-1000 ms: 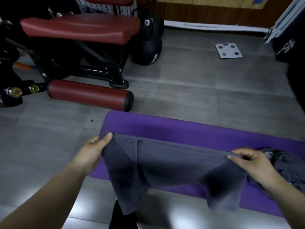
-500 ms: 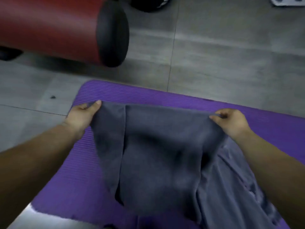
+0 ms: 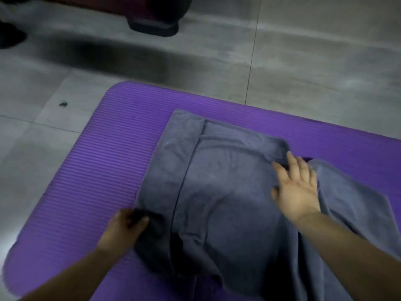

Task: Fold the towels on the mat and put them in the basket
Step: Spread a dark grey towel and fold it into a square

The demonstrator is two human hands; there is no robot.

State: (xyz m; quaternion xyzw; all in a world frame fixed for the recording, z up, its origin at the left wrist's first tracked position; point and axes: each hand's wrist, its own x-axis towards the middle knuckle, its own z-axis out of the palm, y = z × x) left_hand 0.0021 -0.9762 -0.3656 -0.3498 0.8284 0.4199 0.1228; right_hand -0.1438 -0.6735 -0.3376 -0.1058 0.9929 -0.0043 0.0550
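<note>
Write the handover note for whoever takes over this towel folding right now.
Left hand: pinches the towel at its near left corner.
Right hand: open, pressed flat on the towel's right edge.
The towel lies on the mat, one layer overlapping along its left side. A second towel lies loose on its right.
Done: first towel laid out, partly folded.
Left: finish folding both and put them in the basket, which is not in view.

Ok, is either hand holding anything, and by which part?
The left hand grips the grey towel at its near left corner; the right hand lies flat on it, holding nothing.
</note>
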